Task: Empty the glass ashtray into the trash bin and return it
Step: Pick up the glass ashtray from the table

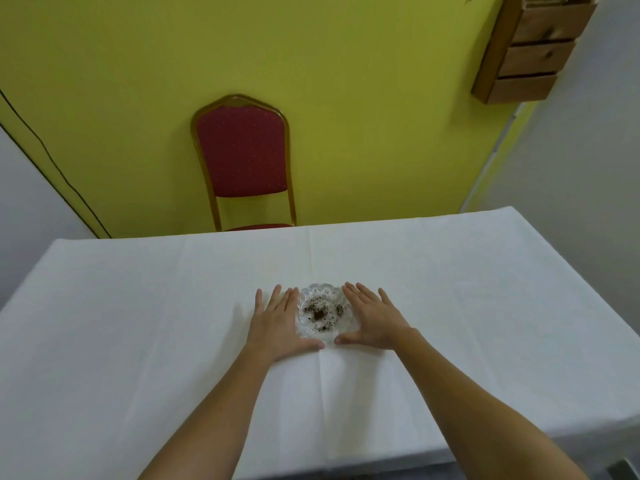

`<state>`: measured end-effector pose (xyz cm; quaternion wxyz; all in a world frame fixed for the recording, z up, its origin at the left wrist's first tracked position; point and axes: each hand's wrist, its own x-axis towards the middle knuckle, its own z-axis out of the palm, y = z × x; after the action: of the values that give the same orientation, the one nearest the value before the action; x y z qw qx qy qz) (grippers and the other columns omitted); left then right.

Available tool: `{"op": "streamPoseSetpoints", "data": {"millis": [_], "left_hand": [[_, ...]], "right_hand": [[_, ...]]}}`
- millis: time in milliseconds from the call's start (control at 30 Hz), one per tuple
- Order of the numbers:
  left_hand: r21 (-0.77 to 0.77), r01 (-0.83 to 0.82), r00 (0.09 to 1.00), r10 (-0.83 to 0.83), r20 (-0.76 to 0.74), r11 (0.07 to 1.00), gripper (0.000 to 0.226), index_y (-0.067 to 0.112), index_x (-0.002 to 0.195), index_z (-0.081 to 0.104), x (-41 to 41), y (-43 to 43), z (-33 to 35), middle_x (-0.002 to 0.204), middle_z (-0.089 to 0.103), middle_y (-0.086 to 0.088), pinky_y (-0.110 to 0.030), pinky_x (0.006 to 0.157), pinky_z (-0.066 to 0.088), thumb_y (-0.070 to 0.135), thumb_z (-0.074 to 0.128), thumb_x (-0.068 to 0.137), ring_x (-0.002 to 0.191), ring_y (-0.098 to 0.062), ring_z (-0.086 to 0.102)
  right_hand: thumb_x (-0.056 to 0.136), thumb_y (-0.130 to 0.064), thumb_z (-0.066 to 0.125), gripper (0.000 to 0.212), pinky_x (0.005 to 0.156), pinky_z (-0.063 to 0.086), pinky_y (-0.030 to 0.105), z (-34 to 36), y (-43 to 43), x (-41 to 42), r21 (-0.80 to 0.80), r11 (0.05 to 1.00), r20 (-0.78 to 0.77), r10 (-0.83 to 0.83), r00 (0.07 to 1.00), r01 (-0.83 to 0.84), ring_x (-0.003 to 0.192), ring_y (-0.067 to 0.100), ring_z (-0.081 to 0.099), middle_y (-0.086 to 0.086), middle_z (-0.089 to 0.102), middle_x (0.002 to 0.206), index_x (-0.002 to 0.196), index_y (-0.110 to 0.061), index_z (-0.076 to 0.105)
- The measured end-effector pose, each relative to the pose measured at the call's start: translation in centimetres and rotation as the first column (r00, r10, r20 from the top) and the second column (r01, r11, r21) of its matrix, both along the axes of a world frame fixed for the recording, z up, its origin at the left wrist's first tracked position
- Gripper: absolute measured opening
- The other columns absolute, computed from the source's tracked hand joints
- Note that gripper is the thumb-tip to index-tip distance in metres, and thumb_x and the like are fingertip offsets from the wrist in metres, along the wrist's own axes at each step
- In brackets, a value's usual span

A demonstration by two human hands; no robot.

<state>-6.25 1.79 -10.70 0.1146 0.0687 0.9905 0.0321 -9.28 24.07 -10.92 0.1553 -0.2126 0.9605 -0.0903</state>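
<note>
A clear glass ashtray (321, 311) with a scalloped rim sits in the middle of the table, holding dark brown ash and crumbs. My left hand (278, 322) lies flat on the cloth just left of it, fingers spread, its thumb at the ashtray's near edge. My right hand (372, 318) lies flat just right of it, fingers apart, thumb pointing toward the left thumb. Both hands flank the ashtray and neither grips it. No trash bin is in view.
A white tablecloth (173, 323) covers the table. A red padded chair (244, 157) with a gold frame stands behind the far edge against a yellow wall. A wooden drawer unit (533, 50) hangs at the upper right.
</note>
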Motion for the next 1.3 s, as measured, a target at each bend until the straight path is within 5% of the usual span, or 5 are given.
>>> {"op": "streamPoseSetpoints", "data": {"millis": [200,467,867,1300], "left_hand": [[0.027,-0.012,1.0,0.012,-0.004,1.0,0.134,0.01,0.153,0.008,-0.3,0.4,0.3,0.163,0.005,-0.004,-0.052,0.117,-0.015,0.092,0.046,0.054,0.149,-0.019,-0.012],[0.157,-0.096,0.994,0.085,0.072,0.983,0.127,0.014,0.152,0.009,-0.3,0.9,0.0,0.157,-0.028,-0.01,-0.062,0.109,-0.019,0.078,0.065,0.057,0.141,-0.03,-0.035],[0.33,-0.121,0.992,0.108,0.057,0.936,0.119,0.018,0.149,0.014,1.2,0.7,1.0,0.157,0.019,-0.001,-0.063,0.11,-0.017,0.061,0.076,0.058,0.148,-0.02,-0.014],[0.307,0.046,0.976,0.022,-0.215,0.95,0.12,0.014,0.149,0.015,3.5,-1.1,9.5,0.156,0.02,-0.004,-0.06,0.111,-0.017,0.061,0.077,0.057,0.148,-0.02,-0.003]], "right_hand": [[0.067,-0.078,0.061,0.122,0.123,-0.001,0.047,-0.2,-1.1,0.0,-0.03,0.999,-0.022,-0.043,0.999,0.042,0.151,0.017,-0.006,-0.003,-0.002,0.164,0.155,-0.015,0.005],[0.061,-0.063,0.078,0.123,0.123,0.01,0.039,-0.3,-1.8,0.5,-0.229,0.966,0.025,-0.117,0.993,0.119,0.151,0.022,-0.002,0.006,0.007,0.164,0.152,-0.011,0.013],[0.055,-0.055,0.086,0.123,0.122,0.011,0.047,0.9,-2.2,3.1,-0.374,0.896,0.077,-0.226,0.971,0.238,0.15,0.031,-0.005,0.004,0.011,0.162,0.15,-0.018,0.017],[0.044,-0.065,0.085,0.133,0.12,0.014,0.049,7.3,-3.9,5.8,-0.527,0.82,-0.061,-0.301,0.952,0.225,0.149,0.033,0.004,0.006,0.019,0.16,0.149,-0.014,0.022]]}}
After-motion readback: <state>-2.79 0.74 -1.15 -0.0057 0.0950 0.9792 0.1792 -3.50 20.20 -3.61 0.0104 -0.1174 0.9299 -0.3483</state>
